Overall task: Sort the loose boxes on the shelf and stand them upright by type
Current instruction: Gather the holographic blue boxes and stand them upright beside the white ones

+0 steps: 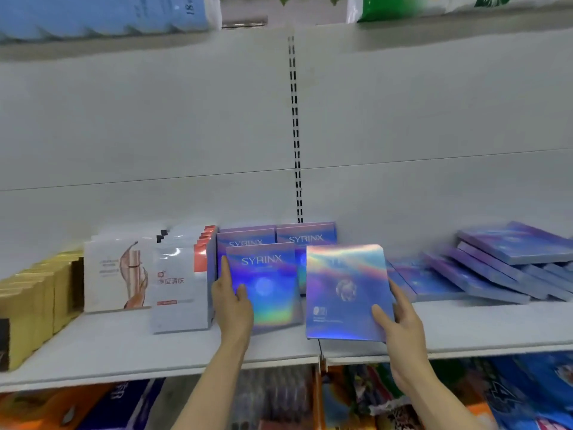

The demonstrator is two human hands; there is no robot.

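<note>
**A:** Right now we are facing a pale grey shelf (465, 324) at about waist height. What do we have hold of?

**B:** Our left hand (232, 301) holds the left edge of a shiny blue box (266, 287) that stands upright, thumb on its front and fingers reaching up its side. We judge this grip is there to steady it so it does not tip forward. Our right hand (400, 324) grips the lower right corner of a second shiny box (345, 291), thumb across the front, fingers hidden behind.

**A:** Where does that second box sit, and which way does it point?

**B:** It is at the near middle of the shelf, just right of the box we steady. Its long axis runs up and down, its front faces us, and its top leans slightly away. Whether its bottom edge touches the shelf, we cannot tell.

**A:** What surrounds the two boxes?

**B:** Behind them, further back, stand two more blue boxes (305, 237) with the same lettering, so we seem to be building an upright row of one type. To the far right lies a slumped pile of blue boxes (496, 268), flat and overlapping, not yet stood up. To the left stand white packets (179, 293), then white boxes (117, 271), then gold boxes (34, 305) at the far left.

**A:** How far along are we?

**B:** Roughly partway, we judge, since the pile on the right is larger than the standing row.
</note>
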